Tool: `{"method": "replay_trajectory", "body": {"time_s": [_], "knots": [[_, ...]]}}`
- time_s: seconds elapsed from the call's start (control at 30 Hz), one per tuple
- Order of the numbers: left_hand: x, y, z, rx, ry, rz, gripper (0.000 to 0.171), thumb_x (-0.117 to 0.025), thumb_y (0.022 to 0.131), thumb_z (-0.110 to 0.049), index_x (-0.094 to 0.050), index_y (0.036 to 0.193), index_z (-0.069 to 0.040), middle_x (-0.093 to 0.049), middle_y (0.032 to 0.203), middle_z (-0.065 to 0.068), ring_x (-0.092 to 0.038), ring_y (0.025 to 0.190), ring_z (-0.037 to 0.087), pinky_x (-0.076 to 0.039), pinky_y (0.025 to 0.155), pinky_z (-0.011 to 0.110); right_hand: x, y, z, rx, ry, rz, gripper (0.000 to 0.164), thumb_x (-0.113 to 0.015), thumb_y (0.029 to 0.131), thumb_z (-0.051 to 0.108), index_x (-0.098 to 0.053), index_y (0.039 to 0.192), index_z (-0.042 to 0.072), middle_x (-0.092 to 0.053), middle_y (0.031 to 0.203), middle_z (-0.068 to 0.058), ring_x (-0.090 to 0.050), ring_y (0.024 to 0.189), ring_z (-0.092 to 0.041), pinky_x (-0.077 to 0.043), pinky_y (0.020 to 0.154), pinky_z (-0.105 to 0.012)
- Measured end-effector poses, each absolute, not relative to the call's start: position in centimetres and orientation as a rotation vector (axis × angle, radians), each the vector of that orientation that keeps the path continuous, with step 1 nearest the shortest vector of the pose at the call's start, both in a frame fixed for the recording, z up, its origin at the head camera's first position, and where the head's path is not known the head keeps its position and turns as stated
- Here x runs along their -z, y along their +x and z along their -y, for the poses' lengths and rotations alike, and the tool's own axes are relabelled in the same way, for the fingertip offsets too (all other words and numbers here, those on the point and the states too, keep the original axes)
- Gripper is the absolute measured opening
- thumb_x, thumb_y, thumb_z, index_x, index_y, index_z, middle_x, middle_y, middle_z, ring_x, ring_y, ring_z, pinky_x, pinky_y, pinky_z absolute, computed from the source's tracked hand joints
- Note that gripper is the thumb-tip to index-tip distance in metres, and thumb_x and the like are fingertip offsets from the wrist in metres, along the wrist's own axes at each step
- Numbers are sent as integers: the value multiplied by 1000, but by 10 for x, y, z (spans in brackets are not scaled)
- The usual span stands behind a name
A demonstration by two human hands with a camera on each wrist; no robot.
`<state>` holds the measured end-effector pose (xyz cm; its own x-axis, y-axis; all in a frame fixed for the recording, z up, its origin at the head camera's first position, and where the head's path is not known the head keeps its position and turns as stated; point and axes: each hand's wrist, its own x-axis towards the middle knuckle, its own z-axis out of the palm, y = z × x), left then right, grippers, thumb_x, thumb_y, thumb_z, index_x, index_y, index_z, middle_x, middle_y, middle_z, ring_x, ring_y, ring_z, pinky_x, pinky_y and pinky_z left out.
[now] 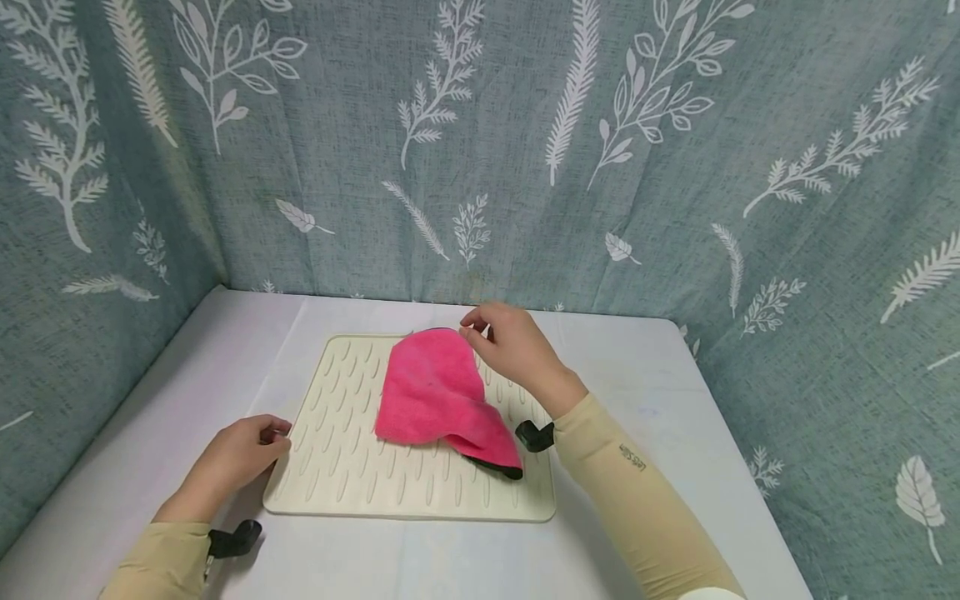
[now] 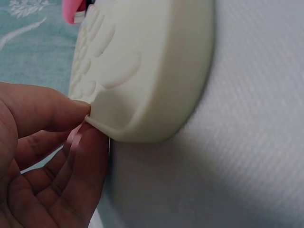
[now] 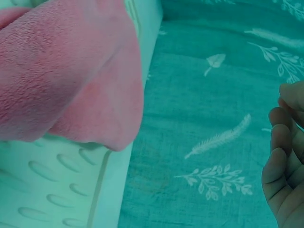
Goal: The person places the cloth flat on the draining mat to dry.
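A cream mat (image 1: pixel 345 467) with raised oval ridges lies on the white table. My left hand (image 1: pixel 242 454) pinches the mat's left edge between thumb and fingers; the left wrist view shows this hand (image 2: pixel 57 137) with the mat's rim (image 2: pixel 114 123) at its fingertips. Across the mat's middle and right lies a crumpled pink cloth (image 1: pixel 431 387) with dark edging, one corner trailing toward the front right. Beside the cloth's far end is my right hand (image 1: pixel 513 342), its fingers loosely bent. In the right wrist view that hand (image 3: pixel 287 161) holds nothing and appears apart from the cloth (image 3: pixel 90 80).
The white table (image 1: pixel 637 400) extends around the mat on all sides. A grey-green curtain (image 1: pixel 337 200) with white leaf prints hangs behind it and at both sides. Each wrist carries a small black camera mount (image 1: pixel 236 540).
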<state>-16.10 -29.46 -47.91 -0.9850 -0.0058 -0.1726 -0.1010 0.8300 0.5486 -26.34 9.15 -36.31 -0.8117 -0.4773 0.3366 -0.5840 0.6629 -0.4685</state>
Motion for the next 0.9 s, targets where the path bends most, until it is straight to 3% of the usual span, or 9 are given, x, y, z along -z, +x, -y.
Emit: {"method": "replay_trajectory", "body": {"time_s": [0.23, 0.47, 0.9], "knots": [[475, -172, 296, -925, -58, -2824, 37, -60, 94, -16, -60, 122, 8, -65, 101, 14, -65, 81, 22, -53, 70, 41, 372, -261, -101, -844, 852, 2712, 16, -63, 98, 24, -73, 106, 16, -62, 89, 8, -54, 66, -8, -47, 63, -27], [458, -193, 284, -860, 119, -2947, 36, -63, 95, -21, -64, 121, 3, -67, 105, 17, -63, 94, 35, -49, 77, 50, 380, -256, -115, -862, 821, 2736, 16, -64, 98, 25, -73, 107, 15, -61, 91, 7, -54, 68, -9, -48, 63, -28], [434, -249, 249, -778, 328, -2960, 31, -64, 96, -20, -66, 117, 1, -68, 101, 13, -63, 95, 32, -50, 77, 46, 409, -233, -144, -860, 773, 2766, 17, -67, 96, 24, -73, 108, 14, -63, 91, 8, -52, 65, -7, -47, 62, -27]]}}
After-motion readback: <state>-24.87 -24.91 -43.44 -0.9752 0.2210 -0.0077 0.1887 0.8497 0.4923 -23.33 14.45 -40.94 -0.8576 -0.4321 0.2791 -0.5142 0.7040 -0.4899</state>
